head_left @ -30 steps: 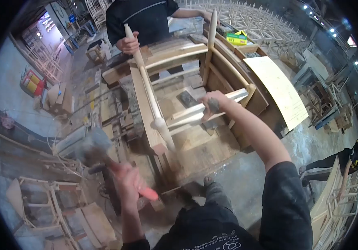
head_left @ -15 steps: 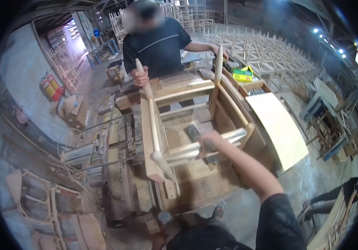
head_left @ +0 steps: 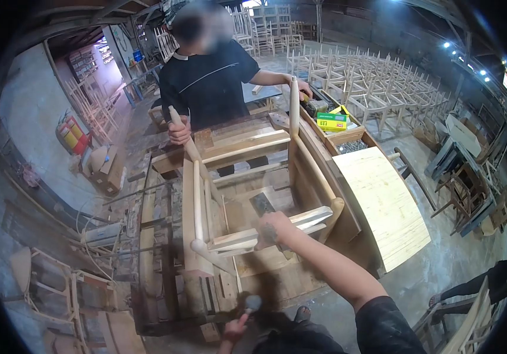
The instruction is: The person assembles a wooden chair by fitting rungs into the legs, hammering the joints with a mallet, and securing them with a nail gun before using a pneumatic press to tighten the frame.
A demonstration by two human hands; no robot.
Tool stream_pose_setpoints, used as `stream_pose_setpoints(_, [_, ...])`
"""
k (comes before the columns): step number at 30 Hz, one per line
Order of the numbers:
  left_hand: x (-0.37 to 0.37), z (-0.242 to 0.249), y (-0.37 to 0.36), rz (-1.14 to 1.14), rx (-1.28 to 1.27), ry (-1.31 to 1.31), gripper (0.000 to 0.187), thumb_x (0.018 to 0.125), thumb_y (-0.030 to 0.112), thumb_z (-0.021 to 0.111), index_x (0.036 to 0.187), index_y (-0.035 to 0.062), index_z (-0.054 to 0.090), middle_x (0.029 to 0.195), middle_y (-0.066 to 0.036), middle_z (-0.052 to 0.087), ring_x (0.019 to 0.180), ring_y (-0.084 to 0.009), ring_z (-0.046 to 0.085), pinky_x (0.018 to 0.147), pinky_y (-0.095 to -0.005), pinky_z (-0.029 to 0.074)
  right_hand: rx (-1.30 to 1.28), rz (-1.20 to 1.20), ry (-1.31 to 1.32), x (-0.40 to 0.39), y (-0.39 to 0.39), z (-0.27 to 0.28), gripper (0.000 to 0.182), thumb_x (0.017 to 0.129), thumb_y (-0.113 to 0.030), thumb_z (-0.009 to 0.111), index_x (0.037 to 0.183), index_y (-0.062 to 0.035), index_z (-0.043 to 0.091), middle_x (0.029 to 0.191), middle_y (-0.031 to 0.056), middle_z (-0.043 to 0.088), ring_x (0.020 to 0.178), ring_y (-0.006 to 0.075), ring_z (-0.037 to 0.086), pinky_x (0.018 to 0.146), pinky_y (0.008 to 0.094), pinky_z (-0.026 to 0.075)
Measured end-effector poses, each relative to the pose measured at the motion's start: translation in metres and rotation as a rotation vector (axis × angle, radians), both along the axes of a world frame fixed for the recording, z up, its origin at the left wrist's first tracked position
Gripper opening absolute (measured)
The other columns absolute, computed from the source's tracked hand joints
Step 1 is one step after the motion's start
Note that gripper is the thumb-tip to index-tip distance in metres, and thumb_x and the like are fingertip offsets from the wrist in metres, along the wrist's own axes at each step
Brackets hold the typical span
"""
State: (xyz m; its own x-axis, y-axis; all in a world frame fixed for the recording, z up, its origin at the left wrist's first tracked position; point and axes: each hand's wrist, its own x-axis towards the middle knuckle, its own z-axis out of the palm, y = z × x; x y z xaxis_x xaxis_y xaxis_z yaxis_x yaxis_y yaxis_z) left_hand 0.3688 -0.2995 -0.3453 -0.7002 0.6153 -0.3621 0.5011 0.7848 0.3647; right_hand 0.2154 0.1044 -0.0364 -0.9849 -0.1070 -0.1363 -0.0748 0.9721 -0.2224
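Observation:
A pale wooden chair frame (head_left: pixel 314 171) lies on the workbench with two tapered legs pointing up. My right hand (head_left: pixel 270 229) is closed around its near rail (head_left: pixel 312 217). Low in view, my left hand (head_left: pixel 236 327) is closed on a hammer, whose round grey head (head_left: pixel 253 303) points up, apart from the frame. Across the bench, a co-worker's hand (head_left: pixel 180 131) grips the left leg (head_left: pixel 187 144). The co-worker's other hand (head_left: pixel 302 88) is beside the right leg (head_left: pixel 294 109). A dark flat block (head_left: pixel 260 203) shows just beyond my right hand.
A pale curved board (head_left: pixel 383 206) lies on the bench's right side. Behind it are a wooden tray (head_left: pixel 351 144) of small metal pieces and a green-yellow box (head_left: pixel 331 121). Chair frames (head_left: pixel 377 85) fill the floor behind; more chair parts (head_left: pixel 64 289) stand at lower left.
My left hand and the hammer have risen further into view. The chair frame appears slightly further left and lower as the view shifts. My right hand stays on the rail.

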Motion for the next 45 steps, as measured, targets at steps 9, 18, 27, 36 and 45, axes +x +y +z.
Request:
stream_pose_setpoints(9, [-0.030,0.060,0.074,0.150,0.307,-0.250,0.037,0.084,0.039,0.078,0.096,0.0053,0.069,0.094,-0.019,0.073,0.090,-0.0391,0.071,0.075,-0.0476,0.055,-0.025,-0.080,-0.125,0.000,-0.004,0.013,0.070,0.063,-0.052,0.085,0.122,-0.0180,0.066,0.099,0.0156,0.074,0.097,0.0338,0.072,0.083,0.0467,0.056])
stream_pose_setpoints(18, [-0.083,0.316,0.125,0.544,1.318,-0.889,0.035,0.106,0.022,0.052,0.074,0.0074,0.049,0.056,-0.003,0.049,0.043,-0.0143,0.049,0.043,-0.0302,0.042,0.056,-0.076,-0.100,-0.005,-0.002,0.003,0.071,0.058,-0.060,0.084,0.113,-0.0170,0.071,0.094,0.0151,0.074,0.092,0.0339,0.072,0.080,0.0451,0.056])
stream_pose_setpoints(27, [-0.055,0.203,0.065,0.295,0.918,-0.197,0.025,0.089,0.021,0.075,0.103,-0.0004,0.072,0.087,-0.016,0.075,0.085,-0.0264,0.074,0.074,-0.0396,0.055,0.023,-0.034,-0.032,0.002,-0.001,0.007,0.065,0.061,-0.060,0.084,0.102,-0.0113,0.072,0.090,0.0172,0.074,0.091,0.0365,0.072,0.080,0.0450,0.057])
stream_pose_setpoints(36, [0.005,0.072,-0.017,-0.024,-0.080,-0.292,0.053,0.088,0.057,0.063,0.110,0.0103,0.074,0.096,-0.021,0.074,0.096,-0.0441,0.069,0.087,-0.0529,0.053,-0.011,-0.044,-0.050,0.001,-0.001,0.006,0.062,0.058,-0.057,0.083,0.097,-0.0086,0.074,0.090,0.0151,0.074,0.090,0.0353,0.072,0.079,0.0450,0.057])
stream_pose_setpoints(45, [-0.020,0.024,-0.045,-0.137,-0.219,-0.339,0.063,0.087,0.063,0.061,0.130,0.0156,0.066,0.114,-0.018,0.072,0.109,-0.0394,0.067,0.091,-0.0508,0.052,-0.001,-0.074,-0.057,0.000,-0.004,0.005,0.068,0.056,-0.059,0.084,0.101,-0.0097,0.074,0.091,0.0144,0.074,0.090,0.0344,0.072,0.078,0.0442,0.057])
